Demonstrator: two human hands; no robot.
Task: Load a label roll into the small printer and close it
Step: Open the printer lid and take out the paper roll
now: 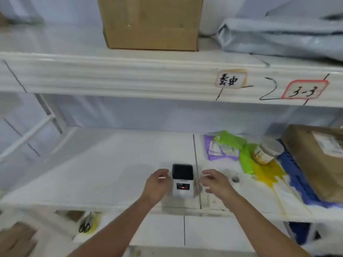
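The small white printer [182, 184] stands on the white shelf [104, 175] near its front edge, with a dark top section and a red light on its front panel. My left hand [156, 184] hovers just left of the printer, fingers apart, holding nothing. My right hand [215, 181] hovers just right of it, also with fingers spread and nothing in it. Neither hand clearly touches the printer. A small white roll-like object [234, 179] with a dark hole lies on the shelf right of my right hand; blur keeps me from telling what it is.
To the right lie purple [220, 151], green [241, 151] and yellow [267, 173] bags, a jar [265, 152], blue material and a brown parcel [319, 158]. A cardboard box [150, 23] sits on the upper shelf. Scissors [85, 224] lie on the lower shelf.
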